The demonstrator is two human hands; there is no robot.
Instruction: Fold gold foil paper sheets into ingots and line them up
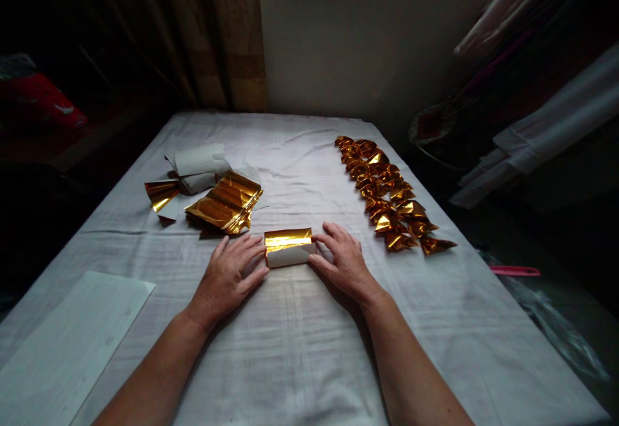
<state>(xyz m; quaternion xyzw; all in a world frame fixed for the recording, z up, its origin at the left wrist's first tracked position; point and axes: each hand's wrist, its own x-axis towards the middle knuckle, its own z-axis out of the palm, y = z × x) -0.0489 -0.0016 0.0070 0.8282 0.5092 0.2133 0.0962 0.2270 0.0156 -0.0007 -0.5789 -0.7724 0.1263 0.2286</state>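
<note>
big table (309, 355) with a white cloth over it fills most of the view. a pale sheet of paper (72, 342) lies flat at the near left corner. along the right side runs a long row of folded gold pieces (387, 194), packed close together, from the far edge toward the middle. at the back left is a fanned stack of gold foil sheets (225, 203), with a white paper bundle (198, 165) just behind it and a loose gold scrap (162, 194) beside it.

left hand (227, 281) and right hand (343, 261) both rest on the cloth, fingers loosely spread, not closed round anything. the small folded gold-and-white paper (289, 247) lies in the middle of the table between them, with fingertips from each hand touching its ends.
</note>
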